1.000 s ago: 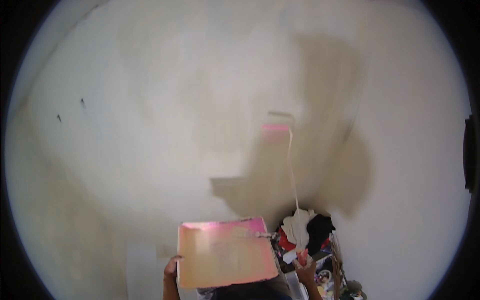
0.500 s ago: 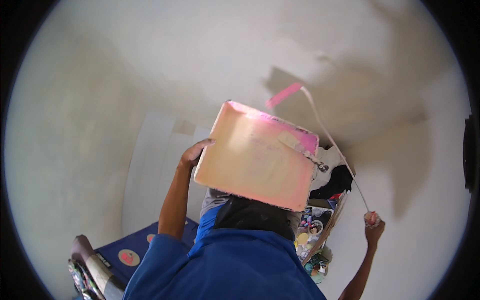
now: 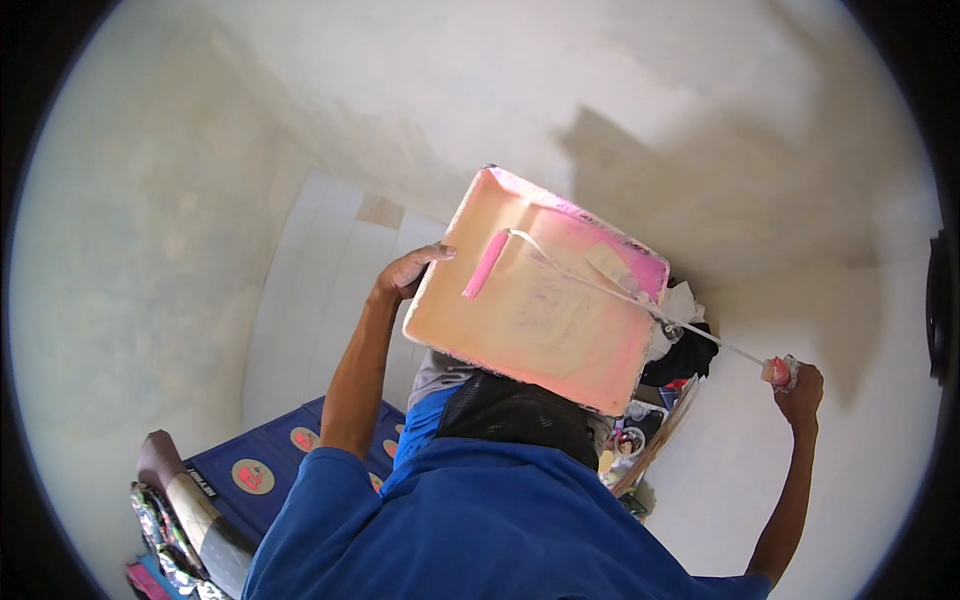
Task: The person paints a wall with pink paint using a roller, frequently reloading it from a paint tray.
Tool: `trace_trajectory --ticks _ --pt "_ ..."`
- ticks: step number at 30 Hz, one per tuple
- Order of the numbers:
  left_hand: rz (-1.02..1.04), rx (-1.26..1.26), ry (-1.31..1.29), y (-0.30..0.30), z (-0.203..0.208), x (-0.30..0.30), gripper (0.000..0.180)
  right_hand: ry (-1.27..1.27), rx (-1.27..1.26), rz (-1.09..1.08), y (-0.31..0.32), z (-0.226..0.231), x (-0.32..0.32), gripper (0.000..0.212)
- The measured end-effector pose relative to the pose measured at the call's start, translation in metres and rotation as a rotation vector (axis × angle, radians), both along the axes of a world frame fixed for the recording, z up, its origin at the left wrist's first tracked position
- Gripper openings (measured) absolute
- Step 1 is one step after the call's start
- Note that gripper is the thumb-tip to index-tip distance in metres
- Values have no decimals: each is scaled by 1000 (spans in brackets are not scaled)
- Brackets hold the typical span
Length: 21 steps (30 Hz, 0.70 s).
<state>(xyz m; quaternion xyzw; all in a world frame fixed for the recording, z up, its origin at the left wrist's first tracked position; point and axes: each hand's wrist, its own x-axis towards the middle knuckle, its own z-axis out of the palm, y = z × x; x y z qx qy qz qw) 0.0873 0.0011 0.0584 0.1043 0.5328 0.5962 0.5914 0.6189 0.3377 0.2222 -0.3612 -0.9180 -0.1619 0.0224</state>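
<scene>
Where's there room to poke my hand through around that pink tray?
A gap looks open below the roller rod, between the tray and right hand. It's crowded at the tray's right edge, with a flat tool and black cloth.

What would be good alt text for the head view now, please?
A person's left hand holds a paint tray by its left side, and the right hand grips a long-handled pink roller that reaches over the tray. Below is the person's blue shirt; pale walls stand behind.

The right grip (image 3: pixel 799 396) apparently hides part of the roller handle (image 3: pixel 775 372).
</scene>
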Motion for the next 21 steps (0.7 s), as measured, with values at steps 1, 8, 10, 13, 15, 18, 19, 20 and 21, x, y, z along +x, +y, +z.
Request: trace_trajectory --ticks 1,8,10,13,15,18,19,20,21 --pt "6 -14 4 -2 3 0 50 -70 -84 -77 -9 15 -29 26" --pt "-85 3 -10 0 8 -3 53 -223 -185 -102 -3 36 -67 21" --pt "-85 5 -41 0 8 -4 53 -202 -169 -96 -4 34 -73 17" --pt "-94 39 -122 -1 -4 -7 52 -174 -137 -93 6 27 -55 17" --pt "-62 24 -62 -2 -10 -6 51 -120 -52 -75 9 27 -36 24" --pt "-46 11 -36 -2 -10 -6 49 -142 -20 -138 11 45 -13 29" --pt "-54 14 -69 -2 -4 -3 49 -139 -32 -174 7 53 -12 29" --pt "-32 22 -107 -2 0 1 51 -136 -44 -210 1 60 -8 28" --pt "-23 16 -100 -2 3 2 52 -113 -84 -196 -2 67 0 29"
